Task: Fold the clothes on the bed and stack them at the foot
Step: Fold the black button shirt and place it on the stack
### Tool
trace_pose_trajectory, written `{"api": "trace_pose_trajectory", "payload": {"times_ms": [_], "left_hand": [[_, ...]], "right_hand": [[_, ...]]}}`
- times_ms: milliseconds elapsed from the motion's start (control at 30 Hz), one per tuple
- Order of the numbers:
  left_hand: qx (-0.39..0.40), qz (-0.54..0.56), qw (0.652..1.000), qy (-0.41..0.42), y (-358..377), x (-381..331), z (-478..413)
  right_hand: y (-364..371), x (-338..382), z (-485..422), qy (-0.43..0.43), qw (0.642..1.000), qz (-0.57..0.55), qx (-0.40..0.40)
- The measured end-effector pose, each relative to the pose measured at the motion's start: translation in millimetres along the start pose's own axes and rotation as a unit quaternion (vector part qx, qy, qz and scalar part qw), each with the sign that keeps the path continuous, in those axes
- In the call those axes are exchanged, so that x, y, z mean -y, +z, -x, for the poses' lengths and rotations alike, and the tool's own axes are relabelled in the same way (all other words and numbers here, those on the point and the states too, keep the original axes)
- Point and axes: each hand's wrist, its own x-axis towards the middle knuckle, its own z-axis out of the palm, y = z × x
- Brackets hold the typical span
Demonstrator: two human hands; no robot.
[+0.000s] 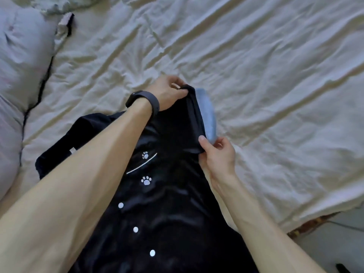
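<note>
Along the left edge of the frame a plump grey pillow [21, 56] is bunched up against the bed [266, 56]. Just beyond it, in the upper left, lies a small scrap of dark and pale cloth [66, 22]. The bed's cream sheet is creased all over.

The black shirt [157, 203] lies in the lower middle of the frame. It is glossy, with its front facing up. A row of white buttons runs down it, and there are two white paw prints and a thin white line near the top. One dark sleeve spreads out flat on the sheet to the left.

The left hand [167, 91], with a dark wristband [143, 102] behind it, sits at the centre of the frame. Its thumb and fingers are pinched together on the upper end of a raised fold of the shirt. A light blue band [208, 113] of trim runs along the right side of that fold.

Lower and to the right, the right hand [218, 154] pinches the other end of the same fold, thumb on top, where the black fabric meets the blue band. The stretch of cloth between the two hands is lifted slightly off the sheet.

In the lower right corner the sheet ends, and a strip of pale floor [334, 243] shows past the bed's edge.
</note>
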Motion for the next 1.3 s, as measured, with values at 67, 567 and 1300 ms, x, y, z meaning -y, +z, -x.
{"api": "trace_pose_trajectory", "payload": {"times_ms": [67,567,1300], "left_hand": [[-0.003,0.042,0.999,0.004,-2,-1,-5],[0.000,-0.111,0.994,0.009,20,-19,-22],[-0.326,-0.117,0.934,-0.091,146,154,200]], "right_hand": [[-6,-3,0,-0.063,0.997,0.021,-0.033],[-20,-7,6,0.006,0.996,-0.084,-0.035],[7,-98,55,-0.538,0.632,0.543,0.125]]}}
